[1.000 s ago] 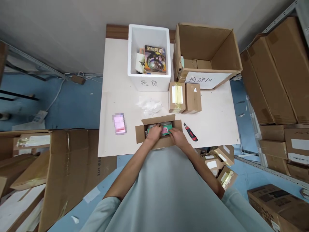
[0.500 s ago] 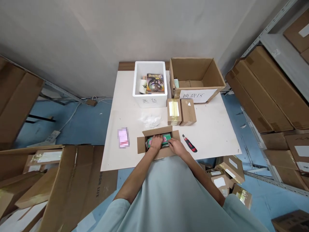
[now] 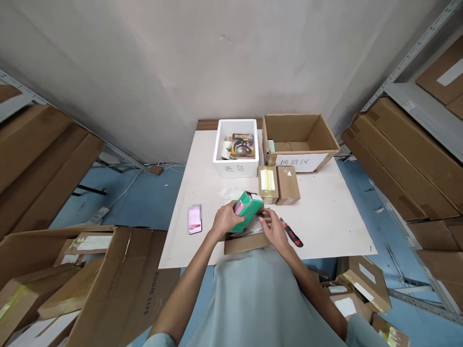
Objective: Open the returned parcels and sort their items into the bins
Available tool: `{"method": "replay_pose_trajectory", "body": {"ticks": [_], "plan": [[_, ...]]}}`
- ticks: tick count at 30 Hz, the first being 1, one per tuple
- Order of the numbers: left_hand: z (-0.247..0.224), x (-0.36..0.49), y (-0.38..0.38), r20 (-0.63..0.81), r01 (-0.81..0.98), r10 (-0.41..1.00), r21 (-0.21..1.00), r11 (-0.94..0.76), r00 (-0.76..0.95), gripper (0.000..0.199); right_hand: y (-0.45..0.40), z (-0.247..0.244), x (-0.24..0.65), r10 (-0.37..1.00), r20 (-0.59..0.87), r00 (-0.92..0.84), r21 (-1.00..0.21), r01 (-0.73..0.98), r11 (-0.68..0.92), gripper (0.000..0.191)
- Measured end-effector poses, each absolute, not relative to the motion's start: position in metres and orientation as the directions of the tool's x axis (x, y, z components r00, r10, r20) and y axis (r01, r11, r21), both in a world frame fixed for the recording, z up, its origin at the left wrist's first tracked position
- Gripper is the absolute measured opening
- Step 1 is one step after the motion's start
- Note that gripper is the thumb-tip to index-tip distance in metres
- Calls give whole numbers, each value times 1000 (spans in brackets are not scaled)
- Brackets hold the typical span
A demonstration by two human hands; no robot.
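My left hand point(image 3: 224, 220) is closed on a green box point(image 3: 249, 208) with a pink patch, which it holds tilted above an opened cardboard box point(image 3: 244, 244). Clear plastic wrapping shows inside that carton, and one brown flap faces me. My right hand point(image 3: 274, 228) is beside the carton's right side with its fingers apart and holds nothing that I can see. Just right of it lies a red and black utility knife point(image 3: 292, 234) on the white table point(image 3: 325, 221). Crumpled white plastic point(image 3: 231, 193) sits behind the green box, partly hidden by it.
At the back stand a white foam box point(image 3: 236, 168) with books inside and a large open carton point(image 3: 301, 163) with a handwritten label. Two small sealed cartons point(image 3: 288, 187) are before them. A phone point(image 3: 195, 220) lies left. Shelves and cartons point(image 3: 144, 274) flank the table.
The green box has come up out of the opened carton in my left hand and is now tilted. My right hand has let go of it. The view has shifted.
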State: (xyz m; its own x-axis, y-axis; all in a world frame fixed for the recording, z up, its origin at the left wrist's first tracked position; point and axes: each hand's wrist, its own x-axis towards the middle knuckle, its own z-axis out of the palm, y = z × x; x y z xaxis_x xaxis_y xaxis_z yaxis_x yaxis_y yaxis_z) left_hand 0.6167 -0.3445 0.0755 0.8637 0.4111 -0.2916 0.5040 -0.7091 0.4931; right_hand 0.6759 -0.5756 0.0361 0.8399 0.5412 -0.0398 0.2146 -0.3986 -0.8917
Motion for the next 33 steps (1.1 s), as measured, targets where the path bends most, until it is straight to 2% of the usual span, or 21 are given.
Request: {"method": "replay_pose_trajectory", "body": {"ticks": [3,5,9,11,14,16,19,20,22,25,27,29,31,33], "plan": [[91,621,-335,-227,475,534,789,-390,815,52,-561,54,662,611,-14,792,-871,290,-396,63],[95,625,-337,-206,371,591,913,-170,780,55,-551,62,655,639,24,769,-812,388,-436,74],[96,629,-351,-226,201,664,973,116,713,62,-535,64,648,595,147,790,-720,498,-483,82],[95,629,-359,-255,175,694,967,186,674,64,-530,60,648,551,198,811,-730,497,-469,74],[95,625,-365,-278,154,695,959,236,663,70,-527,57,650,500,203,842,-812,430,-395,64],[98,619,-363,-262,125,669,961,246,695,74,-528,61,653,472,154,868,-908,313,-278,66],[105,608,-352,-254,96,616,956,278,746,72,-534,73,660,494,-30,869,-999,-44,16,73],[108,605,-347,-258,78,604,949,307,754,71,-537,78,662,533,-111,839,-974,-198,109,73],[110,601,-339,-268,21,577,917,398,771,71,-544,83,664,631,-248,735,-847,-481,227,64],[107,601,-335,-283,-4,438,836,549,853,72,-550,81,660,727,-380,572,-606,-748,271,43],[104,601,-338,-287,27,338,796,605,896,70,-550,75,653,757,-427,495,-481,-833,274,33],[101,602,-344,-292,35,316,782,622,902,68,-550,71,646,776,-438,453,-410,-870,275,29],[101,602,-348,-304,34,341,788,615,889,67,-550,71,644,794,-427,433,-407,-876,259,31],[103,603,-349,-314,32,382,806,591,869,67,-552,74,646,812,-414,412,-471,-860,196,38]]}}
